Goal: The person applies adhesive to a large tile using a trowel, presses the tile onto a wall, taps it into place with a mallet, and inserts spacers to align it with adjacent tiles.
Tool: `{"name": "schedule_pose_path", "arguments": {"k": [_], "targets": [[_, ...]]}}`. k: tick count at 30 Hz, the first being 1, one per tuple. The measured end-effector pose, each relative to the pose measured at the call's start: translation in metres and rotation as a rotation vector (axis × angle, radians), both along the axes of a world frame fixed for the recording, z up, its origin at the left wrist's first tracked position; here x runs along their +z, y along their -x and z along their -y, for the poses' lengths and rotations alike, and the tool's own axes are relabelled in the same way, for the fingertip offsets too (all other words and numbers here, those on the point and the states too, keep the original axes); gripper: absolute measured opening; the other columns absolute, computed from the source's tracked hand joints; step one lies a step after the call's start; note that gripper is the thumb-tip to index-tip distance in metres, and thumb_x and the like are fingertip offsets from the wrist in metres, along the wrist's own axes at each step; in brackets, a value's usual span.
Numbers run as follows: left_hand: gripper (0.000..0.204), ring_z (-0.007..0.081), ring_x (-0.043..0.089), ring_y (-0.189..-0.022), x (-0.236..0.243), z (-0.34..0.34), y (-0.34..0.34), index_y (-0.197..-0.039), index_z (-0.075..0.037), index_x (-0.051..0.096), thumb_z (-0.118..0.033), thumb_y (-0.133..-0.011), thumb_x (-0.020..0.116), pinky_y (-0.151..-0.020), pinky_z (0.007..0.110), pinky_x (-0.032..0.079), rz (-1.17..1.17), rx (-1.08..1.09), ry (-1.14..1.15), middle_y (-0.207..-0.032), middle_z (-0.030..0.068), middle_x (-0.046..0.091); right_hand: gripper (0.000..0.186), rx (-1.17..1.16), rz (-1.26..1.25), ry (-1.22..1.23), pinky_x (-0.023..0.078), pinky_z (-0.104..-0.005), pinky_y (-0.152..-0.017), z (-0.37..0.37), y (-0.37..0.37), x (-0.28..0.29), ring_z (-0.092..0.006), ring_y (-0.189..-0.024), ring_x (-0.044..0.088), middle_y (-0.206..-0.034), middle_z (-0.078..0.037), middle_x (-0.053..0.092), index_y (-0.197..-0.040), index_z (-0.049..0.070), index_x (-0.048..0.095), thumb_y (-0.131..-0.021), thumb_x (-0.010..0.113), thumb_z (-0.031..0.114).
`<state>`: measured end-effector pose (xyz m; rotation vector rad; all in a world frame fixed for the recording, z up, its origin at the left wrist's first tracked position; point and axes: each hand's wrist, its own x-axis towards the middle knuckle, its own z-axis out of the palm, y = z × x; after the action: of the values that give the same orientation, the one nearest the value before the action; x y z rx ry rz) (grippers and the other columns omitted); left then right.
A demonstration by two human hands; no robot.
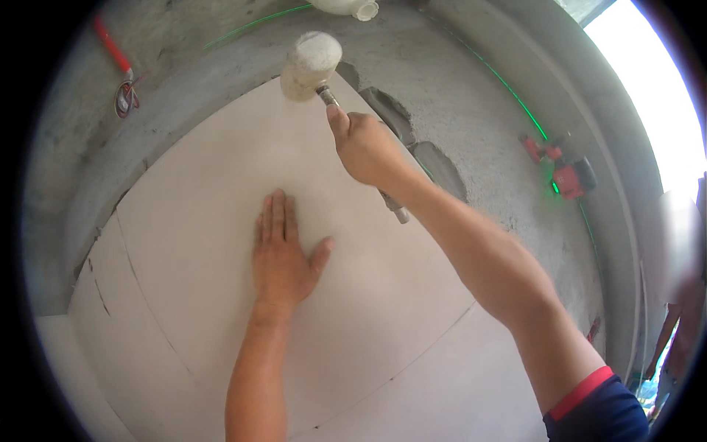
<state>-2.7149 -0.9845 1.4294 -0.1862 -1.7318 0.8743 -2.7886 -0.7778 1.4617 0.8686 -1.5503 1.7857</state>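
Observation:
My left hand (286, 258) lies flat on a large pale floor tile (221, 199), its thumb spread out to the right. My right hand (370, 147) is wrapped round the handle of a mallet (312, 65) with a thick whitish head. That head is over the tile's far corner; whether it touches the surface I cannot tell. The handle's butt end sticks out below my right wrist. Grey wet mortar (438, 169) shows in lumps along the tile's right edge.
A red laser level (573, 178) stands on the concrete floor at the right, casting green lines. A red conduit with wires (114, 48) comes out at the far left. A white plastic pipe (353, 7) is at the top. Another person (677, 331) is partly visible at the right edge.

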Motion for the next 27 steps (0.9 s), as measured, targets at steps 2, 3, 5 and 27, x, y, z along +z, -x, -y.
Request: {"name": "schedule_pose_path", "arguments": {"k": [2, 3, 5, 27], "targets": [[0.083, 0.0325, 0.022, -0.147, -0.002, -0.004, 0.01, -0.147, 0.006, 0.03, -0.047, -0.091, 0.061, -0.119, 0.046, 0.021, 0.007, -0.018, 0.015, -0.157, 0.0203, 0.026, 0.063, -0.34, -0.272, 0.174, 0.054, -0.0474, -0.064, 0.015, 0.041, -0.01, -0.0403, -0.067, 0.066, -0.076, -0.026, 0.066, -0.09, -0.005, 0.064, -0.104, 0.029, 0.046], [0.083, 0.0328, 0.023, -0.147, -0.002, -0.005, 0.009, -0.147, 0.005, 0.03, -0.046, -0.09, 0.061, -0.119, 0.046, 0.022, 0.015, -0.033, 0.005, -0.157, 0.0205, 0.027, 0.063, -0.351, -0.257, 0.174, 0.054, -0.0474, -0.064, 0.005, 0.034, -0.013, -0.0403, -0.067, 0.066, -0.076, -0.026, 0.066, -0.09, -0.005, 0.064, -0.104, 0.029, 0.046], [0.082, 0.0332, 0.024, -0.146, 0.001, -0.002, 0.008, -0.147, 0.005, 0.031, -0.045, -0.09, 0.062, -0.119, 0.045, 0.022, 0.018, -0.039, -0.001, -0.156, 0.0207, 0.028, 0.064, -0.088, -0.014, -0.014, 0.053, -0.0479, -0.063, -0.013, 0.005, -0.015, -0.0402, -0.066, 0.066, -0.075, -0.027, 0.066, -0.087, -0.006, 0.063, -0.104, 0.03, 0.045], [0.074, 0.0412, 0.022, -0.145, -0.133, -0.023, 0.022, -0.146, 0.012, 0.027, -0.037, -0.096, 0.053, -0.118, 0.048, 0.024, -0.037, 0.068, 0.078, -0.155, 0.0255, 0.025, 0.051, 0.069, 0.26, 0.036, 0.044, -0.0507, -0.06, -0.002, -0.003, -0.325, -0.0419, -0.061, 0.057, -0.063, -0.022, 0.057, -0.083, 0.0, 0.054, -0.104, 0.04, 0.044]]}}
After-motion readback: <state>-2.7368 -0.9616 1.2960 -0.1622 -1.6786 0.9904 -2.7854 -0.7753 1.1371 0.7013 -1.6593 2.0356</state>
